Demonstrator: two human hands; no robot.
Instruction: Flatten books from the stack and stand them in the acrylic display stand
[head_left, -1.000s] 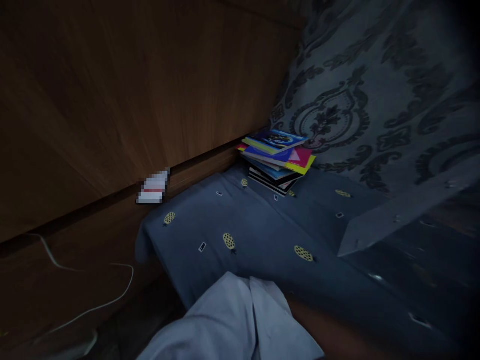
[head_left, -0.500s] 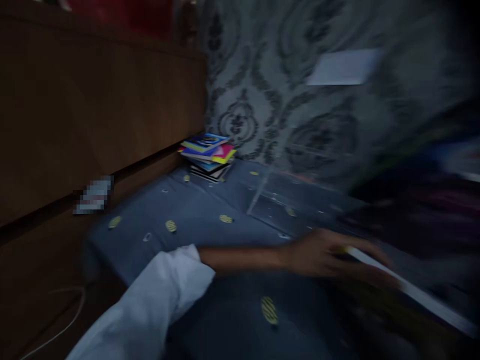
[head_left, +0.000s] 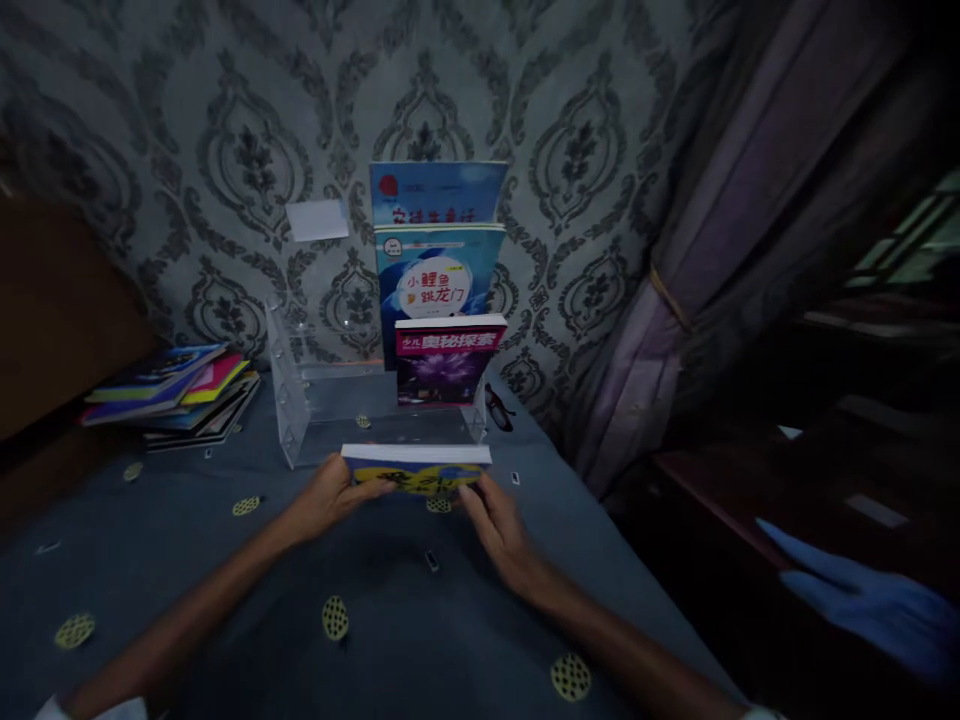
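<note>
A book with a blue and yellow cover (head_left: 420,476) is held level between both hands, its white page edge turned up and away from me. My left hand (head_left: 334,497) grips its left end, thumb on the cover. At the right end my right hand (head_left: 499,520) pinches it the same way. Just beyond stands a clear acrylic rack (head_left: 289,400). Upright on the rack's right side are a purple book (head_left: 442,365), a light-blue book (head_left: 442,280) behind it and a taller blue book (head_left: 442,190) at the back.
A messy stack of books (head_left: 172,395) lies at the left by a brown wooden panel (head_left: 60,310). Dark glasses (head_left: 499,408) rest right of the rack. A white card (head_left: 318,220) is on the patterned wall. A tied curtain (head_left: 637,350) hangs right, with a blue glove-like shape (head_left: 862,600) below.
My view has swung right from the book stack to the rack. The book, earlier at the far right by one hand, is now in front of the rack with both hands on it.
</note>
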